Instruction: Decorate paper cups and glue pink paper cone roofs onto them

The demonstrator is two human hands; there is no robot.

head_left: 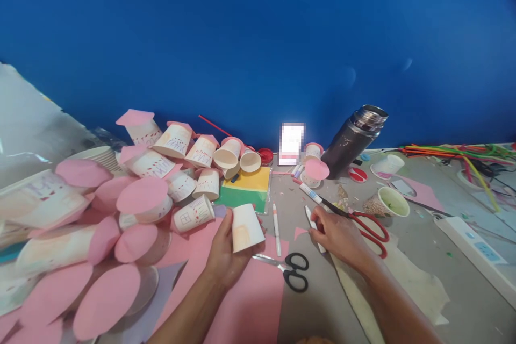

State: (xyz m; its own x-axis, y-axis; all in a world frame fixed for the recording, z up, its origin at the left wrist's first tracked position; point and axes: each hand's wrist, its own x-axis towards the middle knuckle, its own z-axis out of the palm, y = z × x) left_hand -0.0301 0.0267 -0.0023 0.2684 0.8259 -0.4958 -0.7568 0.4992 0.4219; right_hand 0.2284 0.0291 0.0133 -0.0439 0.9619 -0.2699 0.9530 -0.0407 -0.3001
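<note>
My left hand (228, 258) is closed round a white paper cup (246, 228) that has a pale orange patch on its side. The cup is tipped, and its inside is hidden from me. To the right, my right hand (336, 234) pinches a white marker (310, 217) at table height; whether the marker still touches the table I cannot tell. Between the hands lies an orange-tipped white marker (276, 230). Black-handled scissors (296, 271) rest just below it, their blades pointing at the cup. Red-handled scissors (371, 231) lie beyond my right wrist.
Many decorated paper cups with pink paper tops (143, 196) crowd the left side. Pink paper sheets (245, 301) lie under my left arm. A dark flask (352, 142), a lit phone screen (291, 144), a patterned cup (387, 202) and a white power strip (478, 252) stand around the back and right.
</note>
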